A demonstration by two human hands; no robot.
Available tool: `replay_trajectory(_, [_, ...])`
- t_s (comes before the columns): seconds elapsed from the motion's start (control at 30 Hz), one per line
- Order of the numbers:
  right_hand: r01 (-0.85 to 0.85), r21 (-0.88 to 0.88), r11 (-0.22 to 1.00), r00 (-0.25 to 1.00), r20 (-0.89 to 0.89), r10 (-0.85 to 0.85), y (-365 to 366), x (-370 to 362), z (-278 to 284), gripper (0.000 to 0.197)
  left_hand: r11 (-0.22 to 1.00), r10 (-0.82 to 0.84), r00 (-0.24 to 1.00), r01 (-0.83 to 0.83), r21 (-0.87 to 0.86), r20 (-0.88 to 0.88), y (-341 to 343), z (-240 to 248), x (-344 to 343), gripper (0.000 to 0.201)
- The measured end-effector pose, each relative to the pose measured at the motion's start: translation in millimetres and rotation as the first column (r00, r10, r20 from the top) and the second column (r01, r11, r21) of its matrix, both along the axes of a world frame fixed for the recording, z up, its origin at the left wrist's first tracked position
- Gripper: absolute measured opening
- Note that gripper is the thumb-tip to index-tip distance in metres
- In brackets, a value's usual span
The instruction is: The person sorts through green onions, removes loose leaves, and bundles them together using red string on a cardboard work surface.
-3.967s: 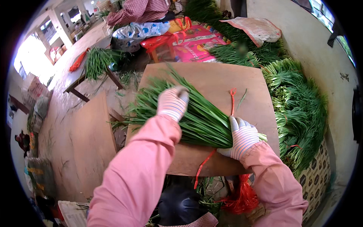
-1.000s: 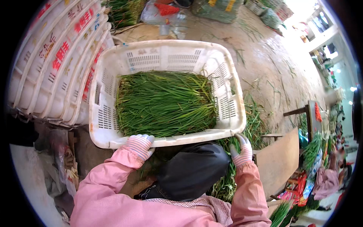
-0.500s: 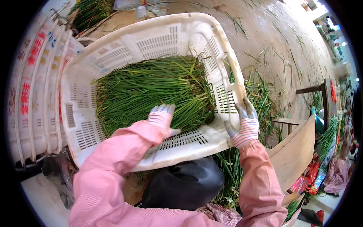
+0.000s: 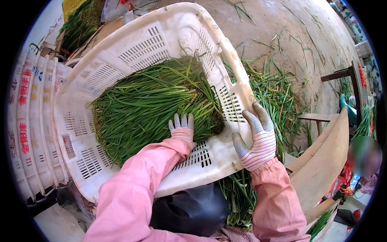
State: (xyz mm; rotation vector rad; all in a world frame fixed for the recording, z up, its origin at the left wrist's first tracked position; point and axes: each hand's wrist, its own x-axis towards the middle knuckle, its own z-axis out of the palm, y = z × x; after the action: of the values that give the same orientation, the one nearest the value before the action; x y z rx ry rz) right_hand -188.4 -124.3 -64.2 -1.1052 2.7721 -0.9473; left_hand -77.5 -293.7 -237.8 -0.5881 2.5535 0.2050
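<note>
A large white plastic crate [image 4: 157, 193] with slotted walls stands tilted in front of me. In it lies a thick layer of long green garlic chives [image 4: 141, 97], pale ends toward the right. My left hand [image 4: 182, 128], in a striped glove with grey fingertips, rests on the chives near the crate's near wall, its fingers stretched out. My right hand [image 4: 258, 139], gloved the same way, is at the crate's near right corner, fingers spread apart and curved beside the rim. Whether its fingertips touch the rim, I cannot tell.
Stacked white crates [image 4: 36, 129] stand at the left. Loose green leaves [image 4: 278, 97] litter the floor to the right. A curved wooden board [image 4: 322, 153] and a dark stool [image 4: 354, 86] are farther right. A black rounded cushion-like thing [image 4: 191, 209] lies below the crate.
The view has shifted, and the crate sits further left in it. My left hand has moved right over the chives toward their pale ends. My right hand's fingers have come off the rim somewhat.
</note>
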Motion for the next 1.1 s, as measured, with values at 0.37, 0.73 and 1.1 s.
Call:
replay_trajectory(0.37, [0.005,-0.059,0.998,0.999,0.032,-0.003,3,-1,-3,0.049,0.993,-0.074,0.978,0.09,0.073,-0.192,-45,-1,-2,0.102])
replay_trajectory(0.73, [-0.016,-0.053,0.998,0.999,0.034,0.018,2,-1,-1,0.047,0.605,0.498,0.807,-0.062,0.794,-0.317,-152,-68,-17,0.035])
replay_trajectory(1.1, [-0.019,0.103,0.994,0.967,-0.251,0.044,-6,1,15,0.04,0.749,0.286,0.937,-0.089,0.657,-0.198,-174,-23,-33,0.096])
